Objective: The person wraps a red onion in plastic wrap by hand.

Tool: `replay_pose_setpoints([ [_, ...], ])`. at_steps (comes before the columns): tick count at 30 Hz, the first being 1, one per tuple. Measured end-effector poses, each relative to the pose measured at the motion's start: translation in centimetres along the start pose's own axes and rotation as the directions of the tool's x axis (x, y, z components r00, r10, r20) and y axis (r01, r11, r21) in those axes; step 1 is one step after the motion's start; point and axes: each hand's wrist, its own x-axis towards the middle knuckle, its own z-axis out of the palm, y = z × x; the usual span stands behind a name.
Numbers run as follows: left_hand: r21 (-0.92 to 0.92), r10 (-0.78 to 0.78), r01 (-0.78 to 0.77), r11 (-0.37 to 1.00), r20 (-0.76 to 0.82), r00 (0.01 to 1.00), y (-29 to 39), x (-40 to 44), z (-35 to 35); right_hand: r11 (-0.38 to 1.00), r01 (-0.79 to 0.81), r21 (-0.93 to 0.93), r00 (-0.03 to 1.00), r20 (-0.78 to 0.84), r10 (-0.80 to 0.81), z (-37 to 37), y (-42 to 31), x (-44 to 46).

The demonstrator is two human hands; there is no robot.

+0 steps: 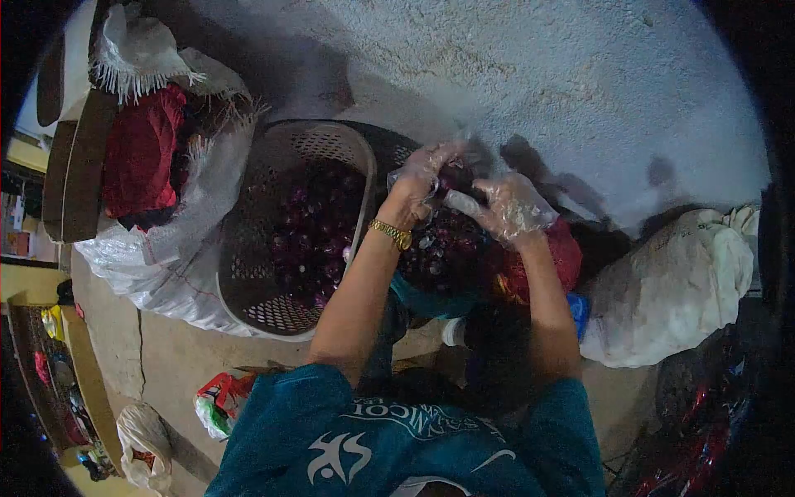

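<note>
At your far left, a white woven sack (149, 269) stands with a red bundle (147, 153) in its mouth. Just beside it, a grey perforated basket (240, 282) holds many dark purple, onion-like bulbs (310, 232). To the right of the basket, your left hand (416, 180), in a clear plastic glove with a gold watch (393, 235) at the wrist, has its fingers curled inward; you cannot tell from this view whether they pinch anything. A dark purple round piece (455, 176) shows between your two hands, above the heap of purple pieces (443, 244) in a teal container (431, 301). Your right hand (515, 207), also in a clear glove, is partly bent, with thumb and forefinger pointing toward your left hand; whether they grip the round piece cannot be told. Near your right wrist sits a red bag (562, 257), with a blue item (578, 315) just below it. Farther right, a large pale sack (662, 290) rests near the rough wall (629, 91).
</note>
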Motion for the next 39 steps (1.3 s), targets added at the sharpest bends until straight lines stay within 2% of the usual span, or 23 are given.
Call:
replay_pose_setpoints([
  [3, 0.106, 0.040, -0.036, 0.994, -0.031, 0.999, -0.1, -0.3, 0.1, 1.000, 0.017, -0.022, 0.998, 0.064, -0.016, -0.5, -0.3, -0.1],
  [7, 0.123, -0.019, 0.023, 0.992, -0.032, 0.999, -0.6, 0.1, -0.4, 0.995, -0.001, -0.104, 1.000, -0.002, 0.001, -1.5, -1.7, -0.3],
  [9, 0.205, -0.042, 0.045, 0.978, -0.020, 0.999, -0.6, 0.5, -0.6, 0.993, -0.030, -0.111, 0.986, 0.161, 0.048, -2.7, -2.3, 0.1],
  [13, 0.185, -0.098, 0.107, 0.977, -0.059, 0.993, -0.5, 0.4, -0.1, 0.997, -0.019, -0.080, 0.997, 0.069, 0.024, -2.6, -2.6, 0.0],
  [15, 0.182, -0.026, 0.046, 0.982, -0.108, 0.994, -0.7, 0.2, 0.2, 0.977, -0.088, -0.196, 0.962, 0.239, 0.135, -3.8, -3.6, 0.4],
  [16, 0.183, -0.026, 0.045, 0.982, -0.109, 0.994, -0.8, 0.4, 0.1, 0.977, -0.088, -0.195, 0.962, 0.239, 0.134, -3.7, -3.4, 0.5],
  [18, -0.019, -0.092, 0.091, 0.996, -0.061, 0.994, -0.8, 0.5, 0.3, 0.993, -0.077, -0.089, 0.976, 0.194, 0.093, -3.8, -3.3, 0.6],
  [19, -0.020, -0.092, 0.091, 0.996, -0.058, 0.994, -0.6, 0.4, 0.5, 0.993, -0.078, -0.091, 0.976, 0.194, 0.095, -4.2, -3.6, 0.6],
  [21, -0.153, -0.166, 0.172, 0.973, 0.048, 0.985, 0.2, 0.0, 0.6, 0.958, -0.283, -0.052, 0.942, 0.174, 0.288, -5.1, -4.4, 0.7],
  [22, -0.154, -0.166, 0.171, 0.973, 0.048, 0.985, 0.1, 0.0, 0.6, 0.958, -0.283, -0.052, 0.942, 0.174, 0.287, -4.7, -4.0, 0.6],
  [24, -0.118, -0.194, 0.196, 0.974, 0.026, 0.981, 0.0, 0.0, 0.7, 0.983, -0.115, 0.145, 0.991, -0.055, 0.124, -3.4, -2.8, 0.4],
  [25, -0.118, -0.195, 0.197, 0.973, 0.026, 0.980, 0.1, -0.2, 0.9, 0.983, -0.115, 0.144, 0.991, -0.055, 0.124, -3.1, -2.4, 0.3],
  [27, -0.116, -0.177, 0.181, 0.977, 0.044, 0.983, 0.4, -0.6, 1.2, 0.994, -0.110, 0.028, 0.992, -0.060, 0.112, -2.9, -2.0, 0.2],
  [31, -0.135, -0.156, 0.157, 0.978, 0.021, 0.988, -0.2, 0.0, 0.6, 0.998, -0.056, 0.011, 0.996, -0.070, 0.057, -3.2, -2.4, 0.5],
  [34, -0.169, -0.169, 0.169, 0.971, 0.013, 0.985, -0.3, 0.1, 0.7, 0.991, -0.105, 0.087, 0.994, -0.006, 0.106, -3.7, -3.3, 0.7],
  [36, -0.144, -0.102, 0.107, 0.984, 0.042, 0.994, -0.5, 0.3, 0.8, 0.977, -0.169, 0.132, 0.986, 0.015, 0.168, -3.8, -3.7, 0.7],
  [39, -0.192, -0.043, 0.051, 0.980, 0.046, 0.998, -0.6, 0.0, 1.2, 0.984, -0.175, 0.026, 0.985, 0.006, 0.175, -3.7, -4.0, 0.7],
])
